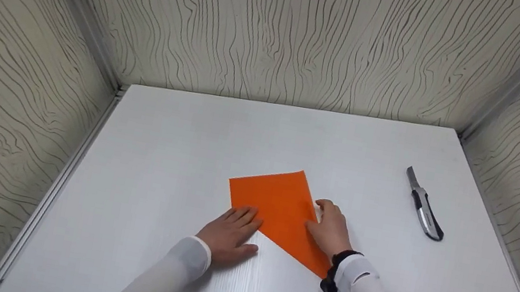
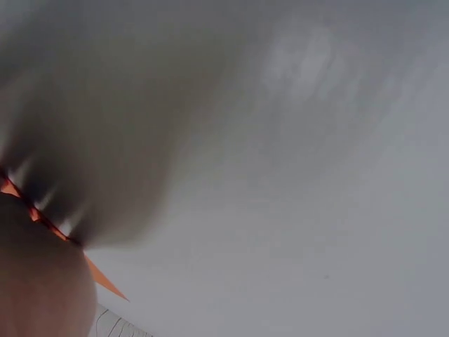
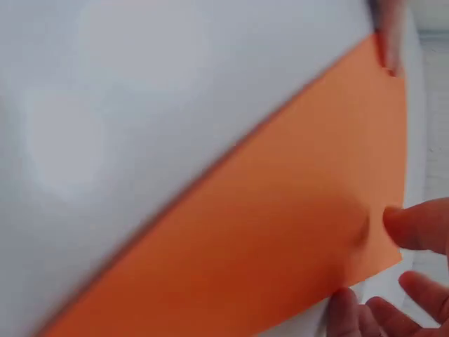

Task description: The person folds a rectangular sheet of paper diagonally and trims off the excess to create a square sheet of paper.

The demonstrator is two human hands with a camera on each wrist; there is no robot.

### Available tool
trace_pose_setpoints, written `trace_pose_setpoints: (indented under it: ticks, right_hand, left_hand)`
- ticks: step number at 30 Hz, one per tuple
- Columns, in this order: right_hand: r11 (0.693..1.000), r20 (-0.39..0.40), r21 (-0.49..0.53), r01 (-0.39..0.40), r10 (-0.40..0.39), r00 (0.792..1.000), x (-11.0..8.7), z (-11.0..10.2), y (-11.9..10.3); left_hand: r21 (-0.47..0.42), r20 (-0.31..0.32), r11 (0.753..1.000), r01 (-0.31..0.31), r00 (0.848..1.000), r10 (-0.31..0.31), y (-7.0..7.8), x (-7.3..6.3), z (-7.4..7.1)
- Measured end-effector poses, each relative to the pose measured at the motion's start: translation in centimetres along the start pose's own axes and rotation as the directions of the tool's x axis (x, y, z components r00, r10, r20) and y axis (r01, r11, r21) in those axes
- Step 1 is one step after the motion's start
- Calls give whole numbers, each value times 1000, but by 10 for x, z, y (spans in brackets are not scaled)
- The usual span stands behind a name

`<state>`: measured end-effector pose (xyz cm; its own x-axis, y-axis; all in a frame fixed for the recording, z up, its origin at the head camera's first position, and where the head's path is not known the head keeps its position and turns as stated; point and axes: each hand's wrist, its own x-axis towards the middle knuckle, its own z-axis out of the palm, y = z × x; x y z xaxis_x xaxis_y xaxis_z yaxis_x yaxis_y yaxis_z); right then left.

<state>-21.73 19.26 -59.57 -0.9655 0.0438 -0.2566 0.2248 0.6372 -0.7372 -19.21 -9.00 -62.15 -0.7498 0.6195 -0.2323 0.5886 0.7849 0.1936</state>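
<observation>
Orange paper (image 1: pixel 277 200) mid white table (image 1: pixel 173 152); left hand (image 1: pixel 230 238) flat, fingers on its left edge; right hand (image 1: pixel 332 232) spread wide, thumb over paper, fingers by right edge; cutter knife (image 1: pixel 424 207) farther right.

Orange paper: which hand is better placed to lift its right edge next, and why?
Probably the right hand: fingers at that edge, thumb over the orange paper. The left hand has its fingers on the opposite side.
</observation>
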Motion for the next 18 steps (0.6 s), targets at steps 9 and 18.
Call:
trace_pose_setpoints:
  ticks: [9, 18]
  right_hand:
    - [977, 71, 168, -128, 117, 991, 8, -12, -10]
    - [972, 84, 195, -132, 118, 989, 14, -10, -12]
  left_hand:
    - [-31, 0, 999, -19, 1000, 19, -2, 1, 1]
    - [-120, -35, 992, -29, 999, 25, -1, 1, 2]
